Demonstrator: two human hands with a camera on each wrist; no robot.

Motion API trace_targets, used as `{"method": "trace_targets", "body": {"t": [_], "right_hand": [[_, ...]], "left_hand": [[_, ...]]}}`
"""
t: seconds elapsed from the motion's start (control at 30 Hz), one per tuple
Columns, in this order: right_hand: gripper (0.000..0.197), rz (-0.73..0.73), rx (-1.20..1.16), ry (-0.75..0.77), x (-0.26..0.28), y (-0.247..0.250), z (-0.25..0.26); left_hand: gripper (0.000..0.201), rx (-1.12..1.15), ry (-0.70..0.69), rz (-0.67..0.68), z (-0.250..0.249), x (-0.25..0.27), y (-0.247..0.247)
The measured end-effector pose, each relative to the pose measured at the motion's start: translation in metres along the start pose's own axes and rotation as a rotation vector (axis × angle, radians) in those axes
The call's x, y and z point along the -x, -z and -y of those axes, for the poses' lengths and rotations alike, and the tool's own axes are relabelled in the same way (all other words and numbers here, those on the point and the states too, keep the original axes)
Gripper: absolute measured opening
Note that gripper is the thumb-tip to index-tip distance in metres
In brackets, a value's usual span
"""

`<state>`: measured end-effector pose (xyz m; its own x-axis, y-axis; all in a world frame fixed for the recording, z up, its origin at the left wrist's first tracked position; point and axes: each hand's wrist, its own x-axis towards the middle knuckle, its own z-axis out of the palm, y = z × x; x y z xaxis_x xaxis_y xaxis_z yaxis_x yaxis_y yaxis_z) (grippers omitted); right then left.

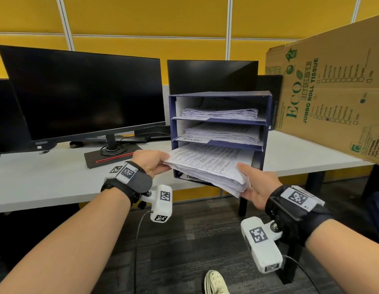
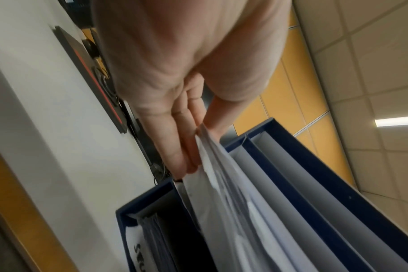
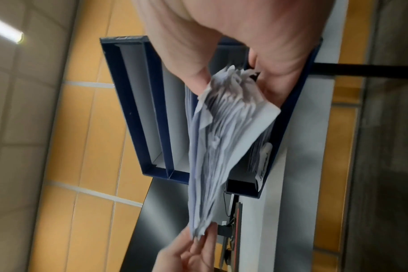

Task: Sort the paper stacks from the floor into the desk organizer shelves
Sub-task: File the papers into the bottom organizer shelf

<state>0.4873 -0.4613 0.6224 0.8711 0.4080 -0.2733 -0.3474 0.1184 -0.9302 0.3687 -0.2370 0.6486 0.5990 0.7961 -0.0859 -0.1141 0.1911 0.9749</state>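
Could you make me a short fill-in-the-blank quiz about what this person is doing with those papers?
1. The paper stack is held by ____ hands.
2. It is entering the ____ shelf of the blue organizer.
3. The label just above the stack reads ____.
4. The monitor left of the organizer is ____.

Missing words: both; bottom; ADMIN; off

The cardboard box [image 1: 333,88] at the right reads "ECO" and "JUMBO ROLL TISSUE" in green; its smaller print is too small to read. On the organizer [image 1: 218,132], a white label [image 1: 193,140] on the second shelf edge reads "ADMIN"; the top and bottom labels are not legible.
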Motion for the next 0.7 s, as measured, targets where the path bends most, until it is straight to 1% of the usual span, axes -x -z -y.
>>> {"method": "trace_targets", "body": {"t": [0.03, 0.1, 0.17, 0.23, 0.27, 0.33, 0.4, 0.47, 0.53, 0.6, 0.67, 0.7], "right_hand": [[0.039, 0.036, -0.029, -0.037, 0.003, -0.002, 0.001], [0.031, 0.109, -0.037, -0.108, 0.008, -0.006, 0.000], [0.027, 0.190, 0.023, -0.152, 0.015, -0.007, -0.004], [0.023, 0.238, 0.060, -0.172, 0.022, -0.009, -0.005], [0.020, 0.250, 0.072, -0.155, 0.026, -0.010, -0.005], [0.017, 0.241, 0.092, -0.129, 0.028, -0.011, -0.003], [0.016, 0.198, 0.165, -0.084, 0.020, -0.011, -0.008], [0.018, 0.154, 0.289, -0.013, 0.007, -0.013, -0.016], [0.032, 0.153, 0.325, 0.019, 0.007, -0.017, -0.023], [0.035, 0.175, 0.330, 0.038, 0.018, -0.018, -0.026], [0.033, 0.194, 0.307, 0.072, 0.021, -0.017, -0.033], [0.035, 0.196, 0.308, 0.098, 0.020, -0.016, -0.037]], "left_hand": [[0.016, -0.016, -0.007, 0.006, -0.002, 0.004, 0.005], [0.017, -0.063, -0.030, 0.013, -0.006, 0.011, 0.019], [0.017, -0.119, -0.026, 0.045, -0.009, 0.016, 0.037], [0.010, -0.214, 0.018, 0.111, -0.011, 0.022, 0.059], [0.006, -0.287, 0.049, 0.157, -0.011, 0.025, 0.069], [0.008, -0.442, 0.124, 0.240, -0.009, 0.029, 0.085], [0.021, -0.567, 0.185, 0.282, -0.006, 0.028, 0.091], [0.040, -0.622, 0.204, 0.319, -0.002, 0.024, 0.089], [0.066, -0.767, 0.156, 0.409, -0.002, 0.020, 0.081], [0.092, -0.944, 0.114, 0.470, 0.000, 0.018, 0.074], [0.104, -1.097, 0.063, 0.501, 0.007, 0.013, 0.071], [0.104, -1.162, 0.035, 0.517, 0.011, 0.013, 0.071]]}}
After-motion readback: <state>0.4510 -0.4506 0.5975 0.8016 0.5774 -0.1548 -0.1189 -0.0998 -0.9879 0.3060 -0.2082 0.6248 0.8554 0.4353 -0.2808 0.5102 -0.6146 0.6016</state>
